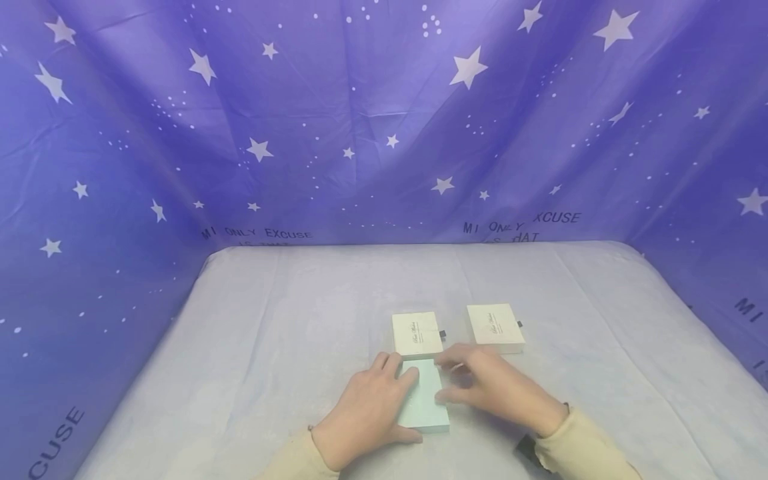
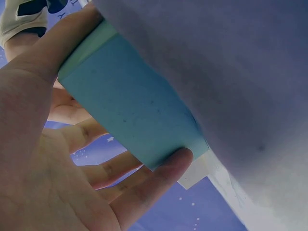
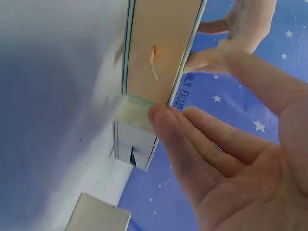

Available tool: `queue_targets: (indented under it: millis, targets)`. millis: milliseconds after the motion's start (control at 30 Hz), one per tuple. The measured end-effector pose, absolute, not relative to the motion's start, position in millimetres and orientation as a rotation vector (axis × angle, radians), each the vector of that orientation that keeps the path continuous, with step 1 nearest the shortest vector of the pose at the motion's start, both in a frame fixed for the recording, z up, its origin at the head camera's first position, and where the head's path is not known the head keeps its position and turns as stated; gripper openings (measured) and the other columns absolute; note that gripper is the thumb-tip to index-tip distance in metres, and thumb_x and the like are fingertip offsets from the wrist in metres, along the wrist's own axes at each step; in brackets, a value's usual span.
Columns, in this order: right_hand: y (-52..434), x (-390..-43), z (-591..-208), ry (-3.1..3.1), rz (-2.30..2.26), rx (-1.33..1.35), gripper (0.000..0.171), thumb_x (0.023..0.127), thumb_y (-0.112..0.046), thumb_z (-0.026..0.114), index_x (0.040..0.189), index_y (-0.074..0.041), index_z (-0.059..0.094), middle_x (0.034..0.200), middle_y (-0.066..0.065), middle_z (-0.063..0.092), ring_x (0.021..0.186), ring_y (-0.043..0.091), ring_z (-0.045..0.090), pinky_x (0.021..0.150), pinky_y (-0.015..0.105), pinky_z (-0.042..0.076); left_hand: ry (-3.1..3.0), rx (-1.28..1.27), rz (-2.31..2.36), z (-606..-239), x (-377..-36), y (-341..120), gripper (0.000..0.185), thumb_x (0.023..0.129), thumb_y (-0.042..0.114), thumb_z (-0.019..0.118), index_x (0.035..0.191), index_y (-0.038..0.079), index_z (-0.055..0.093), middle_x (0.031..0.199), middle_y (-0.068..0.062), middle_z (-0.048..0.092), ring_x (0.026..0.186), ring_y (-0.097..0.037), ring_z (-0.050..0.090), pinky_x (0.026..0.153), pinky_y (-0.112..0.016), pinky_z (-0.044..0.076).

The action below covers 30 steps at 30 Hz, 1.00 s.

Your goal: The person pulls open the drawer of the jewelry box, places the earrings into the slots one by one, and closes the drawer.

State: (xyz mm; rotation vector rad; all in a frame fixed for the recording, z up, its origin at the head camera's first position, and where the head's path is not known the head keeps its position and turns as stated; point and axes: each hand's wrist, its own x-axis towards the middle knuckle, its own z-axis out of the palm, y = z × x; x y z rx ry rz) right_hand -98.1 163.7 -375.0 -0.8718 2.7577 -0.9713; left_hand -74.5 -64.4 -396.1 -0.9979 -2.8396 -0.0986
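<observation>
A mint-green box (image 1: 425, 400) lies on the covered table, its long side facing away from me. My left hand (image 1: 369, 407) grips it across its length, with the thumb at the near end and fingers at the far end and over the top. In the left wrist view, the box's plain side (image 2: 130, 101) shows between thumb and fingers. My right hand (image 1: 492, 383) is at the box's right side, fingertips at the far corner and thumb close to the edge. In the right wrist view, that side is a tan drawer front (image 3: 161, 48) with a small ribbon tab (image 3: 153, 62).
A white box (image 1: 416, 333) with a dark pull tab stands right behind the mint-green one. Another white box (image 1: 495, 327) sits farther right, beyond my right hand. A pale cloth (image 1: 300, 320) covers the table; a purple star-patterned curtain (image 1: 360, 120) hangs around it.
</observation>
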Motion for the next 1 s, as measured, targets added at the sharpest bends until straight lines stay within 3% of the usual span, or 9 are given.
queue_targets:
  millis: [233, 400, 733, 1000]
  targets:
    - [161.4, -90.9, -379.0, 2.790, -0.863, -0.960, 0.065, 0.068, -0.045, 0.085, 0.114, -0.004, 0.065, 0.111, 0.002, 0.068, 0.102, 0.022, 0.064, 0.092, 0.040, 0.053, -2.833, -0.992, -0.103, -396.4, -74.4, -64.0, 0.072, 0.061, 0.069, 0.079, 0.107, 0.019, 0.056, 0.104, -0.001, 0.051, 0.091, -0.013, 0.047, 0.052, -0.019, 0.041]
    - [161.0, -87.8, -379.3, 2.799, -0.829, -0.955, 0.069, 0.067, -0.047, 0.084, 0.117, -0.003, 0.064, 0.114, 0.004, 0.067, 0.103, 0.023, 0.065, 0.093, 0.041, 0.053, -2.835, -0.991, -0.111, -396.4, -74.2, -63.6, 0.071, 0.061, 0.069, 0.080, 0.106, 0.019, 0.056, 0.103, 0.000, 0.051, 0.090, -0.012, 0.047, 0.053, -0.019, 0.042]
    - [161.4, -87.7, -379.2, 2.766, -0.867, -0.918, 0.070, 0.067, -0.043, 0.086, 0.119, -0.002, 0.064, 0.110, 0.000, 0.066, 0.090, 0.010, 0.061, 0.085, 0.034, 0.055, -2.858, -1.002, -0.117, -394.5, -75.3, -62.3, 0.072, 0.062, 0.068, 0.080, 0.109, 0.018, 0.057, 0.108, -0.001, 0.052, 0.092, -0.012, 0.048, 0.054, -0.018, 0.043]
    - [160.2, -85.6, -375.3, 2.741, -0.906, -0.914, 0.070, 0.068, -0.034, 0.087, 0.124, 0.001, 0.063, 0.115, 0.004, 0.064, 0.089, 0.009, 0.063, 0.082, 0.031, 0.056, -2.835, -0.964, -0.084, -392.6, -72.8, -60.7, 0.070, 0.061, 0.066, 0.082, 0.104, 0.017, 0.056, 0.102, -0.001, 0.051, 0.089, -0.014, 0.048, 0.047, -0.019, 0.037]
